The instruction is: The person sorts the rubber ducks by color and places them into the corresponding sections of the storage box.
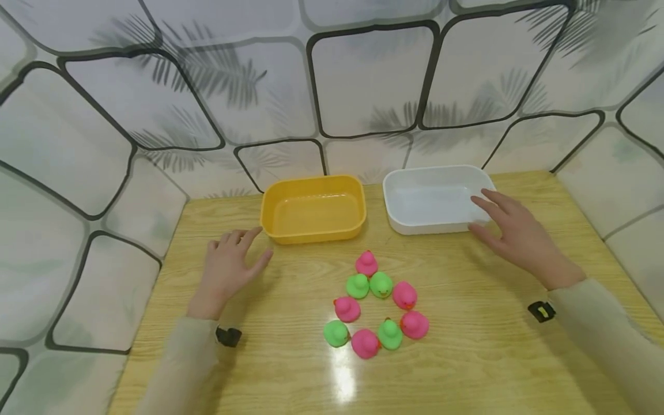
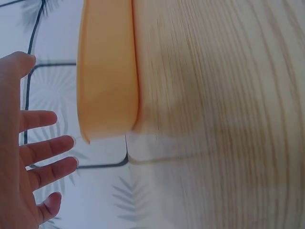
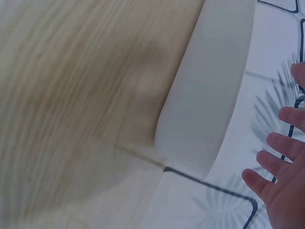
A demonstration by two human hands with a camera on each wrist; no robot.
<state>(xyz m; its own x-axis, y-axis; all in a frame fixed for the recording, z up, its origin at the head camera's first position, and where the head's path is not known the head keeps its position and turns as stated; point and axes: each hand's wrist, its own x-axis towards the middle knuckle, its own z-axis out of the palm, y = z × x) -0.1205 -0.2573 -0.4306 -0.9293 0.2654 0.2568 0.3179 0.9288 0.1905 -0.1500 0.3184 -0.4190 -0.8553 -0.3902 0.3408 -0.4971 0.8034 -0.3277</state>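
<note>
My left hand (image 1: 228, 268) hovers at the near left corner of a yellow tray (image 1: 313, 237), fingers spread and holding nothing. In the left wrist view the fingers (image 2: 47, 148) stand apart from the tray's side (image 2: 107, 71). My right hand (image 1: 519, 233) overlaps the right end of a white tray (image 1: 430, 228) in the head view. Its fingers (image 3: 281, 143) are spread too, with a gap to the tray wall (image 3: 205, 86) in the right wrist view. Between the arms lie several small rubber ducks, such as a pink duck (image 1: 365, 344) and a green duck (image 1: 381, 285).
The light wooden table (image 1: 280, 357) bears both trays side by side at its back edge. Behind it and at both sides stands a cloth backdrop (image 1: 373, 80) with black outlines and leaf prints. A black band piece (image 1: 229, 336) shows on the left wrist.
</note>
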